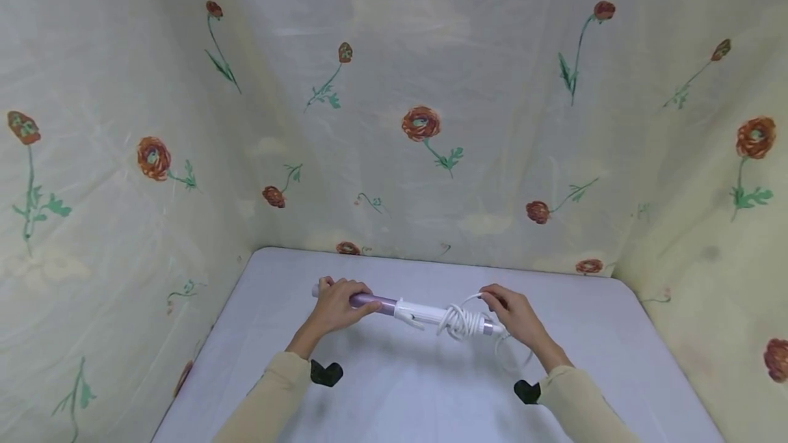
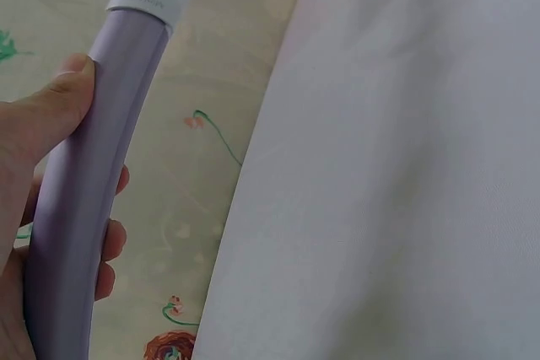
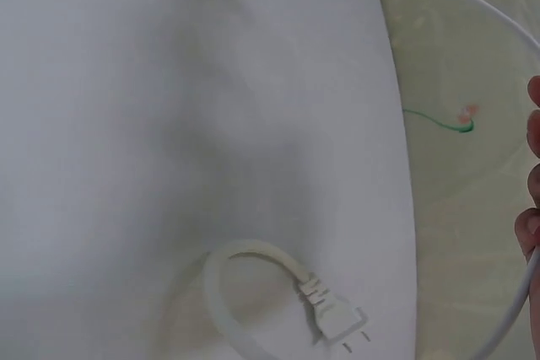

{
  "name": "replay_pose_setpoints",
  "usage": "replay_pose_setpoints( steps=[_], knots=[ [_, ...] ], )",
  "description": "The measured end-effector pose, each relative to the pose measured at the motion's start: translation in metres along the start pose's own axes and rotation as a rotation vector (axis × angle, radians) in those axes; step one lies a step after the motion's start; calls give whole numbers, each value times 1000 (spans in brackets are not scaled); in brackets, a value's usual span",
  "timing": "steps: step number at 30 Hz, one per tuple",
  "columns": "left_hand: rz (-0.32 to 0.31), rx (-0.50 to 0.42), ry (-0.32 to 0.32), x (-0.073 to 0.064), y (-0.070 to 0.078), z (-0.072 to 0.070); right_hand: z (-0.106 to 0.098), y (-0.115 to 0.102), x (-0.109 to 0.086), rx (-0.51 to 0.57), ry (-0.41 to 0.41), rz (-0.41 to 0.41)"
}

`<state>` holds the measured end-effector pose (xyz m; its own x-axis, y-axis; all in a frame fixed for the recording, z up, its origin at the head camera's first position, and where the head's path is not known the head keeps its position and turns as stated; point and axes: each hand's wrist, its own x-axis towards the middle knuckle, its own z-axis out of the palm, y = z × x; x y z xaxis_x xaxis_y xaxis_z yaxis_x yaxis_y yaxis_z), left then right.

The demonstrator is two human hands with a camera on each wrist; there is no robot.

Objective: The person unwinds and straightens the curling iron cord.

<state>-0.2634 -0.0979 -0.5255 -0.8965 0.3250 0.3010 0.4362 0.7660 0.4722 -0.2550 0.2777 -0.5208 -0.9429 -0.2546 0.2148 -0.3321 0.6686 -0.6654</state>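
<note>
A curling iron with a purple barrel (image 1: 384,304) and white handle (image 1: 421,312) is held up over the table, tilted slightly down to the right. My left hand (image 1: 337,306) grips the barrel, thumb along its near side; the left wrist view shows fingers wrapped around the purple barrel (image 2: 93,174). White cord (image 1: 460,322) is wound in several loops around the handle. Beyond the handle's right end, my right hand (image 1: 518,316) pinches a stretch of that cord between thumb and fingers. The cord's free end hangs below, with a two-prong plug (image 3: 339,319) in the right wrist view.
A white-covered table (image 1: 394,388) lies beneath both hands. Flower-printed curtain (image 1: 480,156) surrounds it at the back and both sides. Dark pieces (image 1: 326,373) show beside both sleeve cuffs.
</note>
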Motion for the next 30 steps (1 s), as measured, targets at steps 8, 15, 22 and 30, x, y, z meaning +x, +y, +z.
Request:
replay_pose_setpoints(
  steps=[8, 15, 22, 30],
  knots=[
    [-49, -44, -20, -3, 7, 2, 21, 11, -20, -34, -63, -45],
    [-59, -11, 55, 3, 11, 4, 52, 6, -33, -58, -161, -104],
    [-92, 12, 67, 7, 14, 4, 67, 2, -41, -121, -144, -200],
    [-103, 15, 93, 10, 19, 2, 73, -18, -50, -72, -86, -180]
  ],
)
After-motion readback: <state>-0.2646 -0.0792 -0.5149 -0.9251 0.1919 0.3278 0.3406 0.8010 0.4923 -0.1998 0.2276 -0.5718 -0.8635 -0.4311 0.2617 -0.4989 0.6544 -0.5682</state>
